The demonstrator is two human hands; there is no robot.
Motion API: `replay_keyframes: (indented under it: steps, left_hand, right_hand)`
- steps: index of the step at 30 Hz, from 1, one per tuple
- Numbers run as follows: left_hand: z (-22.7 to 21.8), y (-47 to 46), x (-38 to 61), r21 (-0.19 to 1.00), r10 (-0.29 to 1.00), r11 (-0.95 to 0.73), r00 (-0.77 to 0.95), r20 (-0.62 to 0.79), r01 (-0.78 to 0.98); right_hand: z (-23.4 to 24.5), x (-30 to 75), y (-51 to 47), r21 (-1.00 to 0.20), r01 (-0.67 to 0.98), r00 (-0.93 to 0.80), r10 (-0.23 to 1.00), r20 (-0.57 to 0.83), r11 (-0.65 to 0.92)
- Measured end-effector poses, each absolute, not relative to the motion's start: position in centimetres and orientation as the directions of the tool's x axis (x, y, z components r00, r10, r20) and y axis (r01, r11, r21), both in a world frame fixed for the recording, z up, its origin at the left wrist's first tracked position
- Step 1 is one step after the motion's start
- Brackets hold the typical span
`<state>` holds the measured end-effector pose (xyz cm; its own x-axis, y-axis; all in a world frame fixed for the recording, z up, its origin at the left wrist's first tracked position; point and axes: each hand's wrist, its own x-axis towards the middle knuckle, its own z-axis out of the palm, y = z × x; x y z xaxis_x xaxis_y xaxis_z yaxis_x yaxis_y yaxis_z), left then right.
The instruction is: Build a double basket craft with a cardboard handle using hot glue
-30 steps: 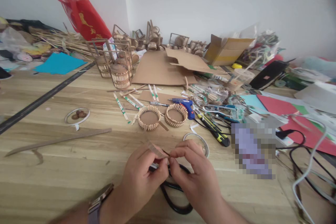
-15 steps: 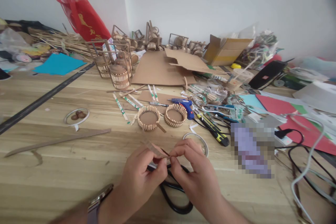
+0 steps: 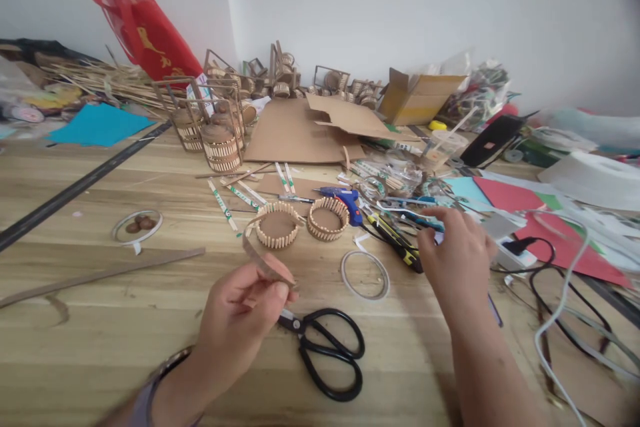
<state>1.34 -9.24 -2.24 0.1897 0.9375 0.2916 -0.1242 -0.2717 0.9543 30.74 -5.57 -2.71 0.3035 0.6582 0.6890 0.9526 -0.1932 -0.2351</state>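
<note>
My left hand [image 3: 235, 320] pinches a thin brown cardboard strip [image 3: 264, 263], which curves up and left from the fingertips. Below those fingers lie black-handled scissors [image 3: 333, 348], their blades partly hidden by the hand. My right hand [image 3: 457, 257] is over the right side of the table with thumb and fingers apart, and no object shows in it. Nearest to it are a yellow-and-black utility knife [image 3: 395, 240] and blue-handled pliers [image 3: 424, 201]. Two round, stick-walled trays, a left one [image 3: 277, 240] and a right one [image 3: 327, 234], sit ahead of a blue glue gun [image 3: 349, 203].
A tape roll [image 3: 345, 280] lies between my hands. Another ring [image 3: 159, 225] encircles brown balls at left. Cardboard sheets [image 3: 285, 133], stick-walled containers [image 3: 221, 150] and a red bag [image 3: 150, 40] stand behind. White cable [image 3: 565, 307] loops along the right.
My right hand has let go of the cardboard strip and moved right, over the tools. My left hand keeps the strip and has shifted left, uncovering more of the scissors.
</note>
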Motion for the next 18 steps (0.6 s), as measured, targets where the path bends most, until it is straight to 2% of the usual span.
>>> replay_keyframes:
  steps: [5,8,10,11,14,18]
  left_hand:
    - [-2.4,-8.8,1.1,0.924,0.911,-0.051,0.362,0.2,-0.38]
    - [-1.9,-8.7,1.3,0.871,0.864,0.147,0.49,0.117,-0.468]
    - [-1.7,-8.9,1.7,0.832,0.825,0.28,0.563,0.047,-0.479]
    - [-1.6,-9.0,1.9,0.812,0.798,0.347,0.603,0.008,-0.469]
    - [-1.7,-9.5,2.4,0.76,0.684,0.521,0.723,-0.1,-0.388]
    - [-1.7,-10.1,2.8,0.714,0.604,0.635,0.765,-0.222,-0.295]
  right_hand:
    - [-1.4,28.3,-6.6,-0.194,0.98,0.13,0.612,0.78,0.039]
    - [0.2,25.6,-7.9,-0.163,0.905,-0.103,0.574,0.812,0.393]
    - [1.4,23.7,-9.0,-0.181,0.711,-0.28,0.509,0.814,0.679]
    - [1.8,22.9,-9.6,-0.182,0.623,-0.348,0.478,0.806,0.761]
    - [2.4,21.3,-10.7,-0.242,0.447,-0.449,0.45,0.772,0.861]
    - [2.2,21.2,-11.1,-0.385,0.348,-0.564,0.519,0.642,0.855]
